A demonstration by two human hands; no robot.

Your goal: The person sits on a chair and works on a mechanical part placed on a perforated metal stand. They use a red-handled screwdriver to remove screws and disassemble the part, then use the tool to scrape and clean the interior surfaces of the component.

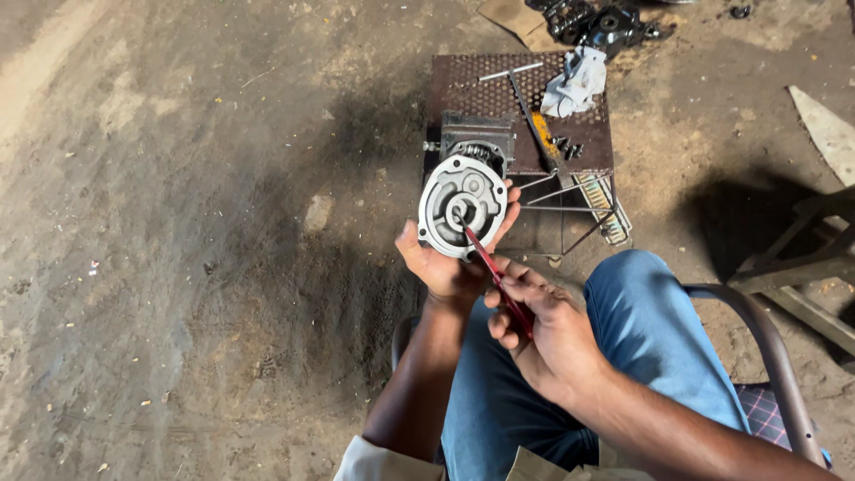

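Two hands busy: both bare, both working over the lap, seated above a dirt floor (178, 267).
Left hand (443, 264): wrapped closed around the round grey cast-metal cover (462, 204), fingers curled over the far rim, thumb on the near edge, open inner face turned up toward the camera.
Right hand (543, 334): pinched shut on a thin red-handled tool (499, 287), held like a pen, tip set into the central recess of the cover.
Where the cover sits: up in the air, just in front of the blue-jeaned knee (641, 321), near the small rusty perforated-metal stand (588, 125) but not touching it.
On the stand: blocky grey metal housing (476, 138) at the near left corner, long T-handle wrench (525, 93) lying across the top, crumpled whitish rag (577, 82), a few small dark bolts (563, 147).
Further off: dark greasy parts (601, 22) on a scrap of cardboard beyond the stand, curved metal chair arm (775, 356) on the right.
Doing it well, probably: keep the left grip firm so the cover can't rock, work the tip gently around the recess rather than levering hard, since a slip looks likely to scratch the face or jab the left palm.
Can't tell: what exactly the tip touches, too small.
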